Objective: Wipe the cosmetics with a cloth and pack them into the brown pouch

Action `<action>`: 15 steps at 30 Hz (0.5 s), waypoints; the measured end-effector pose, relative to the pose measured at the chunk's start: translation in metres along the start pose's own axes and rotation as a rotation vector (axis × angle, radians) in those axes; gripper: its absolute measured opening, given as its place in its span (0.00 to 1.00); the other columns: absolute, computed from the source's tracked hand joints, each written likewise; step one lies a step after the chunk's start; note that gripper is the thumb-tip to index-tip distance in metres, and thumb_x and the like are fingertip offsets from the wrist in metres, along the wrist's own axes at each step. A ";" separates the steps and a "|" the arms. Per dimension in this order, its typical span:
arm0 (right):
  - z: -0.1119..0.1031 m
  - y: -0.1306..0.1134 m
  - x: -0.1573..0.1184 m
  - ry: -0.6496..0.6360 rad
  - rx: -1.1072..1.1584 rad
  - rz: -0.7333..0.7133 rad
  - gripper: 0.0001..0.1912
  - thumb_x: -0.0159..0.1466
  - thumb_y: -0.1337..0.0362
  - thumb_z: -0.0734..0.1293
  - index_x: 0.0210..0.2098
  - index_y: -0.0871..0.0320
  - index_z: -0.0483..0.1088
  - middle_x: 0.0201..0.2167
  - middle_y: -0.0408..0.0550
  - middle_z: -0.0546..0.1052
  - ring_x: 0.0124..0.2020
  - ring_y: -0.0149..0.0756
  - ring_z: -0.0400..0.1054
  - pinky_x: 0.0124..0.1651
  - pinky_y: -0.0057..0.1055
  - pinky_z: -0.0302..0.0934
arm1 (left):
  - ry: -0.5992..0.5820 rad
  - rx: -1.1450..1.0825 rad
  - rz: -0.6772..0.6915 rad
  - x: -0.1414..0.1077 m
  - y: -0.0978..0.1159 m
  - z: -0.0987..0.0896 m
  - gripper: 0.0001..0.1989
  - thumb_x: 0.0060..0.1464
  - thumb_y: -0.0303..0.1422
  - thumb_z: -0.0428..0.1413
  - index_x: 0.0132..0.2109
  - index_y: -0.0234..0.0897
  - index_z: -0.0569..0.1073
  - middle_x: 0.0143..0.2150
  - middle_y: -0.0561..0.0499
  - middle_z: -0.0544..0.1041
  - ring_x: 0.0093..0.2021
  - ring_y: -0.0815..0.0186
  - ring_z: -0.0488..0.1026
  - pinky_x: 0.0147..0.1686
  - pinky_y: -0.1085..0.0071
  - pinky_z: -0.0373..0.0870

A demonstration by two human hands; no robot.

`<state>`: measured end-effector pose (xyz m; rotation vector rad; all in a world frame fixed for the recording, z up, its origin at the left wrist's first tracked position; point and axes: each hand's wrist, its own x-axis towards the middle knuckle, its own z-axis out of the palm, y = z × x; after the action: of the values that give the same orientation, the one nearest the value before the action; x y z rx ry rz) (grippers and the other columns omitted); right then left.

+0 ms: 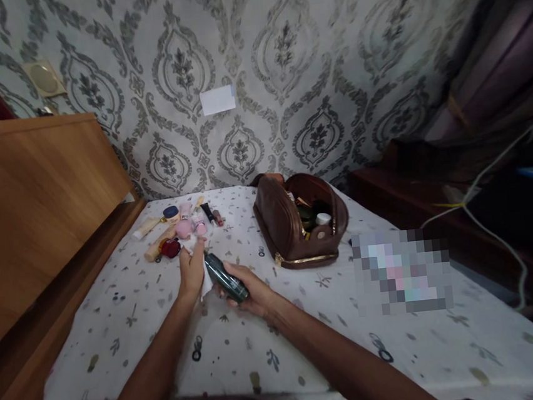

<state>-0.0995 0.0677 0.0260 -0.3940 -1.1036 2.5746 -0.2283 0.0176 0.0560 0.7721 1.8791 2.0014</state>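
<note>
A dark green bottle (pixel 225 277) lies tilted in my right hand (pixel 251 287), whose fingers wrap round its lower part. Close by its upper end is my left hand (pixel 192 269), closed on a white tissue (pixel 207 284) that hangs down beside the bottle. Just beyond my left hand stands a cluster of toiletries: a dark red jar (pixel 170 248), a pink round container (pixel 184 229), a blue-lidded jar (pixel 172 215), a beige tube (pixel 156 247) and a black tube (pixel 208 213). To the right, a brown toiletry bag (pixel 292 222) gapes open with several items inside, one white-capped (pixel 323 219).
Everything rests on a white patterned cloth (pixel 245 365) over a table. A blurred-out item (pixel 403 272) lies on the right side. A wooden cabinet (pixel 36 209) borders the left, and a patterned wall (pixel 233 52) rises behind. A pale cable (pixel 495 228) hangs at the right.
</note>
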 end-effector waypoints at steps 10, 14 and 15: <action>0.001 0.003 -0.003 -0.071 -0.081 0.038 0.23 0.48 0.52 0.77 0.36 0.59 0.68 0.25 0.42 0.75 0.24 0.33 0.71 0.21 0.25 0.64 | -0.270 -0.271 -0.267 0.010 0.015 -0.010 0.09 0.39 0.36 0.55 0.31 0.37 0.68 0.15 0.61 0.59 0.15 0.72 0.56 0.15 0.76 0.54; 0.004 0.006 -0.002 -0.027 -0.062 -0.004 0.22 0.49 0.52 0.77 0.35 0.60 0.70 0.24 0.41 0.74 0.22 0.29 0.68 0.26 0.27 0.66 | -0.194 -0.429 -0.335 -0.002 0.016 -0.002 0.15 0.47 0.45 0.55 0.35 0.38 0.69 0.17 0.61 0.63 0.15 0.73 0.60 0.16 0.77 0.57; 0.005 0.007 -0.002 -0.004 -0.057 -0.024 0.21 0.49 0.52 0.77 0.33 0.61 0.71 0.22 0.39 0.73 0.21 0.27 0.66 0.26 0.27 0.65 | -0.144 -0.451 -0.347 -0.005 0.014 0.001 0.18 0.49 0.49 0.55 0.35 0.37 0.70 0.18 0.60 0.66 0.15 0.72 0.62 0.18 0.76 0.60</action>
<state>-0.1008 0.0591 0.0245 -0.3868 -1.1778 2.5292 -0.2216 0.0147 0.0686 0.4175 1.3005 1.9718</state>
